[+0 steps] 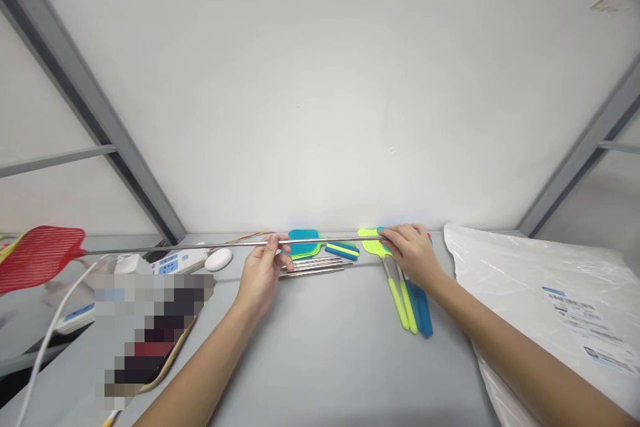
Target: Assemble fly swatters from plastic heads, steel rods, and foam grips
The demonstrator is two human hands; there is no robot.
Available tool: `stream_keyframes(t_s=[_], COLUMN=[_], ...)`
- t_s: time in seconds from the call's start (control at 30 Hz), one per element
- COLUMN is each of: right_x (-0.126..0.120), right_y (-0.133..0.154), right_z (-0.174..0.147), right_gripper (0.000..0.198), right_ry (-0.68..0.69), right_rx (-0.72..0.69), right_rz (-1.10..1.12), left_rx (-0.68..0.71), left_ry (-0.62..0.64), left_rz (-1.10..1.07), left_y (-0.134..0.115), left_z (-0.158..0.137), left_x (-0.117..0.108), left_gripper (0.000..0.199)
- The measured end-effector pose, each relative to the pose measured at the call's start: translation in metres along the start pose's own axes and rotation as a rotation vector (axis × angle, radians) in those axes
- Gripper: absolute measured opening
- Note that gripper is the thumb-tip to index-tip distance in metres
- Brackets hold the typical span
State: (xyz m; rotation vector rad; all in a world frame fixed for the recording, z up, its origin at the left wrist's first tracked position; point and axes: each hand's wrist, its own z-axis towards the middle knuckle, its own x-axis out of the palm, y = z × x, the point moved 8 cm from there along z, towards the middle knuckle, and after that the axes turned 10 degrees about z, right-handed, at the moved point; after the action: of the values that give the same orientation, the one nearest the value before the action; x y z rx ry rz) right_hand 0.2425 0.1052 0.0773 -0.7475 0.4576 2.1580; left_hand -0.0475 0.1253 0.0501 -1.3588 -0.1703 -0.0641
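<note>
A fly swatter with a red slotted head and a long, thin metal rod stretches sideways across the view. My left hand pinches the rod near its middle. My right hand is closed over the rod's right end, and its fingers hide what is under them. Beneath the rod lie several loose metal rods, blue and yellow-green handles and a blue swatter head on top of green ones. Below my right hand, several swatters with yellow-green and blue handles lie side by side, partly covered by that hand.
White plastic packaging with printed labels covers the right side of the grey table. On the left are a phone-like device with a blurred screen, a power strip, a white mouse and a white cable. A pale wall stands behind.
</note>
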Motion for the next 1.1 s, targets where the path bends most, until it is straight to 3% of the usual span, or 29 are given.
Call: stream_keyframes(t_s=[0.2, 0.77, 1.1], right_x=[0.001, -0.009, 0.001], right_y=[0.006, 0.009, 0.042], right_z=[0.018, -0.007, -0.008], right_gripper=[0.021, 0.021, 0.018], right_ry=[0.135, 0.057, 0.089], right_rx=[-0.051, -0.008, -0.063], right_rz=[-0.015, 0.044, 0.057], left_rx=[-0.024, -0.011, -0.019], left_ry=[0.003, 0.001, 0.134], left_rz=[-0.004, 0.007, 0.156], left_y=[-0.002, -0.005, 0.012], left_z=[0.000, -0.012, -0.030], left_x=[0.000, 0.015, 0.051], left_gripper=[0.036, 0.036, 0.036])
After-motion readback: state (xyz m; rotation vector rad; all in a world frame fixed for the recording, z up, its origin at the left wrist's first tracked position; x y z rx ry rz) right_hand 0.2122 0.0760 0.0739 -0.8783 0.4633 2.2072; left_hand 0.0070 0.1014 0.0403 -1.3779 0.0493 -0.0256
